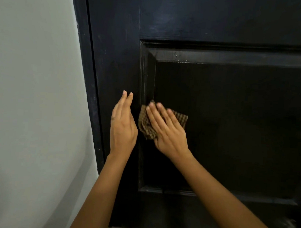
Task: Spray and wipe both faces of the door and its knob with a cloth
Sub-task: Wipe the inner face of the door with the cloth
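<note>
- Door [232,117]: black, with a recessed panel; pale wall [35,91] at its left edge.
- Cloth [146,124]: brown checked, at the panel's left edge.
- Right hand [168,130]: fingers [161,112] straight, slightly spread, pressing the cloth flat.
- Left hand [122,126]: fingers together, straight, beside the door's left stile.

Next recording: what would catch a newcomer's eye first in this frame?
The near-black panelled door fills most of the view, against a pale wall on the left. Near its middle, the right hand presses a brown checked cloth flat on the left edge of the recessed panel. The left hand is just beside it, fingers straight, over the door's left stile.
</note>
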